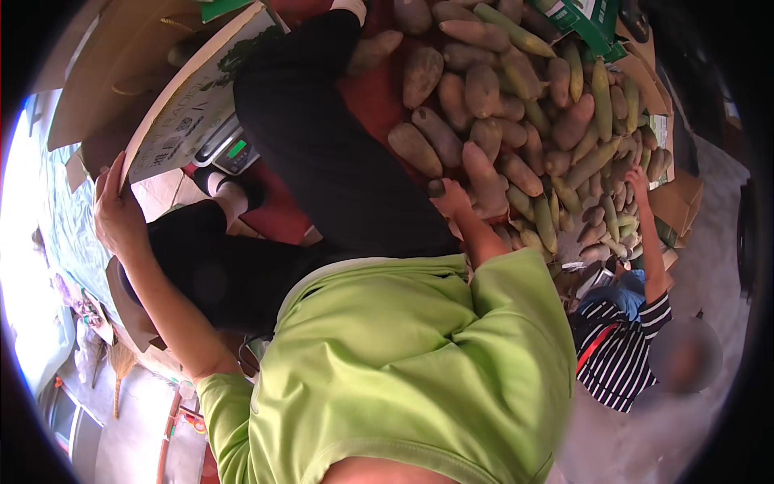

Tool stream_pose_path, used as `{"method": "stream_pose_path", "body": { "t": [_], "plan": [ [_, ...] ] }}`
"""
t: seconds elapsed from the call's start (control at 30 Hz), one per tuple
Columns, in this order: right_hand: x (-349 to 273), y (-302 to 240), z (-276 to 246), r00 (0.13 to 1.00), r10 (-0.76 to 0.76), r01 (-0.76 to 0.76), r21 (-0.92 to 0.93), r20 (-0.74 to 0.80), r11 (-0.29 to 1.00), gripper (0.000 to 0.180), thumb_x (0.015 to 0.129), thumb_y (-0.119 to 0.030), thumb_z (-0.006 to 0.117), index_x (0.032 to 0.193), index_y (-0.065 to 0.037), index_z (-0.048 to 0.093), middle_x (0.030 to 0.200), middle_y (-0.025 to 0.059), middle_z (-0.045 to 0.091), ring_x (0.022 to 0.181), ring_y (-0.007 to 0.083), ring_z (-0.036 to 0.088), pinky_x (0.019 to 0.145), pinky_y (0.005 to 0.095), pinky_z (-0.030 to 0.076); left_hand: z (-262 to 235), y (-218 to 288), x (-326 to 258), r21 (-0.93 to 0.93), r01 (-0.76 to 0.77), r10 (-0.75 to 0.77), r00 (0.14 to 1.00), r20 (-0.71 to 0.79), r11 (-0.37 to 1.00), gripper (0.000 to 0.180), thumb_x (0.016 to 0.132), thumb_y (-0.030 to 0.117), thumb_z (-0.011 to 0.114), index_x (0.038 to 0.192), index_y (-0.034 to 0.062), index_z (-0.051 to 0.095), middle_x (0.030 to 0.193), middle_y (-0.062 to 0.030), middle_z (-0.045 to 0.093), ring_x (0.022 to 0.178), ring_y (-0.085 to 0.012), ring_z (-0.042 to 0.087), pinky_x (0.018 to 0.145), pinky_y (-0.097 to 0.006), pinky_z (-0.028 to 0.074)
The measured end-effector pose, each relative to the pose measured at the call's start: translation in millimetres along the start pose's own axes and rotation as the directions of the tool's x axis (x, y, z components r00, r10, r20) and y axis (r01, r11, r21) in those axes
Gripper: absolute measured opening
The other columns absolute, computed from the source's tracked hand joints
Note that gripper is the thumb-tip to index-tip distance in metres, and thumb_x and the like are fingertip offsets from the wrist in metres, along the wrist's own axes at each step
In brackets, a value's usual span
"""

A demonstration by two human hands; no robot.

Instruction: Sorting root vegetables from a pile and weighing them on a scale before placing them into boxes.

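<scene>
left fingers clamped on cardboard box, right fingers beside tubers, grip unclear

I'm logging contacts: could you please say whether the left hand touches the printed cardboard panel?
Touching: the head view shows the left hand against the edge of the printed cardboard panel.

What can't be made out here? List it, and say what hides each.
All in the head view:
Left hand: some fingertips, behind the printed carton panel it holds.
Right hand: fingertips and anything under them, covered by the hand itself.
Scale: part of its body, behind that panel; the reading on its display is too small.
Green box: cut off by the top edge.
Co-worker's head: blurred.
</scene>
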State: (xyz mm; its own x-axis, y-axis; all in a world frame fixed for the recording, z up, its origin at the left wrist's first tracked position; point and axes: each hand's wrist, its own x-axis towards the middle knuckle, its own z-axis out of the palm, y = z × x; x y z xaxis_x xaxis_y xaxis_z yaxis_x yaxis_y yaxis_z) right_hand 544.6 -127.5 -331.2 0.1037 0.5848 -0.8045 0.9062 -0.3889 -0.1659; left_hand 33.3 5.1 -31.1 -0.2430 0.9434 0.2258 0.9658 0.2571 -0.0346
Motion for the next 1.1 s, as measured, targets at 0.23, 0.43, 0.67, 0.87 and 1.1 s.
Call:
{"method": "stream_pose_path", "body": {
  "t": [0.23,0.43,0.67,0.87,1.1],
  "plan": [
    [-24.6,-15.2,-57.6,0.969,-0.101,0.193,0.433,-0.226,0.881,0.062,0.068,-0.030,0.075,0.118,-0.004,0.050,0.112,0.0163,0.052,0.107,0.0319,0.051,0.089,0.0374,0.043,-2.0,6.2,-0.9,0.016,-0.040,0.041,0.998,-0.045,0.999,0.039,0.079,0.004,0.053,0.109,0.0250,0.065,0.103,0.0015,0.064,0.090,-0.0221,0.063,0.073,-0.033,0.049],
    [-28.9,-77.6,-166.5,0.705,-0.279,0.633,0.401,-0.652,0.662,0.052,0.070,-0.010,0.074,0.116,-0.001,0.051,0.110,0.0125,0.054,0.102,0.0226,0.053,0.087,0.0322,0.044,-15.4,17.7,-2.6,0.015,0.021,-0.021,1.000,-0.016,1.000,0.036,0.079,0.005,0.053,0.107,0.0239,0.065,0.100,0.0017,0.063,0.089,-0.0229,0.062,0.070,-0.034,0.049],
    [-122.9,-227.2,-300.0,0.411,-0.367,0.907,0.414,-0.834,0.076,0.044,0.079,-0.003,0.066,0.119,0.001,0.049,0.108,0.0080,0.057,0.096,0.0150,0.057,0.083,0.0269,0.047,-22.6,23.5,-0.6,-0.006,0.064,-0.064,0.997,0.036,0.998,0.032,0.081,0.008,0.056,0.108,0.0238,0.065,0.101,0.0002,0.063,0.092,-0.0251,0.061,0.072,-0.035,0.049],
    [-151.6,-359.5,-314.6,0.150,-0.617,0.750,0.495,-0.773,-0.438,0.041,0.082,-0.007,0.065,0.118,0.000,0.046,0.109,0.0064,0.056,0.099,0.0144,0.055,0.088,0.0285,0.043,-24.1,24.5,0.5,0.003,0.093,-0.093,0.992,0.084,0.996,0.036,0.081,0.005,0.052,0.110,0.0241,0.063,0.102,0.0023,0.061,0.095,-0.0226,0.060,0.074,-0.036,0.049],
    [-114.3,-353.5,-276.4,0.203,-0.536,0.968,0.250,-0.819,-0.016,0.019,0.076,-0.005,0.065,0.094,-0.003,0.061,0.086,0.0092,0.062,0.077,0.0163,0.060,0.069,0.0287,0.047,-11.1,8.8,2.1,-0.043,-0.019,0.021,0.999,0.050,0.999,0.040,0.080,0.002,0.049,0.111,0.0227,0.063,0.103,0.0005,0.061,0.091,-0.0250,0.061,0.070,-0.035,0.049]
  ]
}}
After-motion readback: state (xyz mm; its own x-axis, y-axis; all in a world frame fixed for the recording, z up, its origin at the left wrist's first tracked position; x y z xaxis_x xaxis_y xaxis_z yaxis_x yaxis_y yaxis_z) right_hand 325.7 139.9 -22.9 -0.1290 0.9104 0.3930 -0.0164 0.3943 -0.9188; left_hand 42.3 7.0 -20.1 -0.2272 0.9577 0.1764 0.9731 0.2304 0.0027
